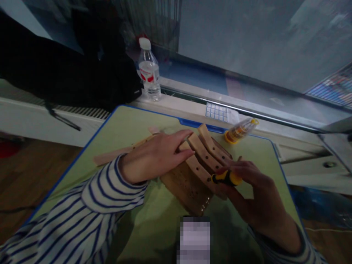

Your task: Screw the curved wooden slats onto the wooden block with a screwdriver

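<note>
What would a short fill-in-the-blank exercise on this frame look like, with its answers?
The right hand holds a screwdriver whose handle is yellow and ____.
The left hand rests on pale wooden slats drilled with a row of dark ____.
The green mat beneath them has a ____ border.

Missing words: black; holes; blue.

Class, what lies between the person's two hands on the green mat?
In the head view, drilled wooden slats and a dark wooden board lie between the left hand and the right hand, which grips a screwdriver.
</note>
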